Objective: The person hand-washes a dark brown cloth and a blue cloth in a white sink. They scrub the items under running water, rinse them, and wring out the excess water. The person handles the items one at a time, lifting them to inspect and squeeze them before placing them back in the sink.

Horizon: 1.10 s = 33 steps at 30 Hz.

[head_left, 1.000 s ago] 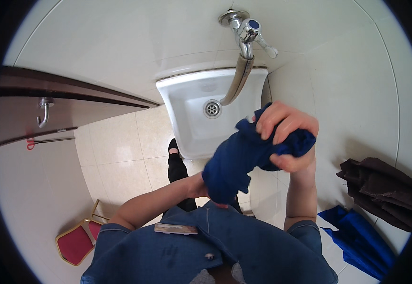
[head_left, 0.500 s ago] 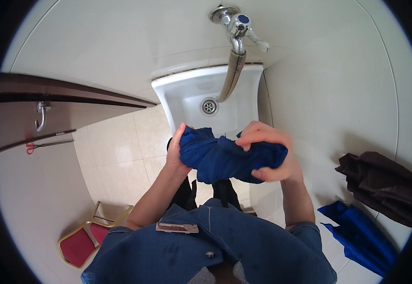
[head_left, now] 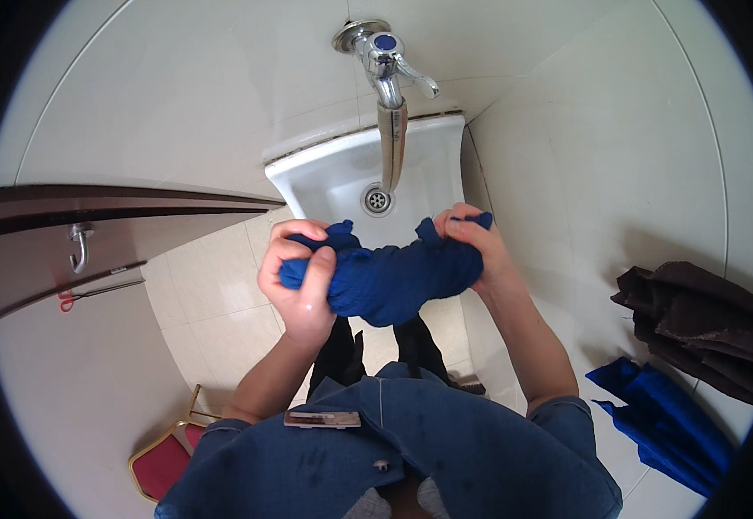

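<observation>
A bunched, twisted blue cloth [head_left: 385, 285] stretches between my two hands, over the near edge of the white sink [head_left: 312, 195]. My left hand [head_left: 299, 281] is closed round its left end, with the thumb on top. Round the right end, my right hand [head_left: 476, 246] has its fingers wrapped, and a corner of the cloth sticks up past them. Just beyond the cloth are the sink's metal drain [head_left: 377, 201] and a hose [head_left: 391, 143] fitted to the chrome tap [head_left: 385, 60].
At the right hang a second blue cloth [head_left: 666, 424] and a dark brown cloth [head_left: 696, 329]. A brown door edge with a metal hook [head_left: 80, 246] stands at the left, near red-handled scissors [head_left: 70, 301]. A red chair [head_left: 165, 467] is at the lower left.
My left fingers have come over the top of the cloth and closed round its end. My right hand has moved left and its grip has turned. The view has shifted slightly.
</observation>
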Tool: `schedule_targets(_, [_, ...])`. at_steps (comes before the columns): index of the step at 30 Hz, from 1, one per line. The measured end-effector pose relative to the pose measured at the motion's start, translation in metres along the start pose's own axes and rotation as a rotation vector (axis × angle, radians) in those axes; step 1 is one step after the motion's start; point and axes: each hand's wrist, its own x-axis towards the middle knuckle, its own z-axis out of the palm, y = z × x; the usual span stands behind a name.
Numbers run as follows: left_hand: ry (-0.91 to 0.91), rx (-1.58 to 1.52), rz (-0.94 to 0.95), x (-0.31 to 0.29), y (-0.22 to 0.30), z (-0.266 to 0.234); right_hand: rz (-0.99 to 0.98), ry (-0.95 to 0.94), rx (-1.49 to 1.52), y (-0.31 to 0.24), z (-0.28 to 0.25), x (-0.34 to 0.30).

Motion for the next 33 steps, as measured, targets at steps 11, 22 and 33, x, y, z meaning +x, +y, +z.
schedule_targets(11, [-0.669, 0.277, 0.936, 0.006, 0.017, 0.051, 0.199, 0.109, -0.009, 0.018, -0.004, 0.057])
schedule_targets(22, [-1.086, 0.396, 1.178, -0.013, 0.002, 0.072, 0.219, 0.018, -0.341, 0.036, 0.010, 0.085])
schedule_targets(33, [-1.262, 0.526, 1.236, -0.041, -0.022, 0.078, 0.027, -0.119, -0.816, 0.051, 0.010, 0.092])
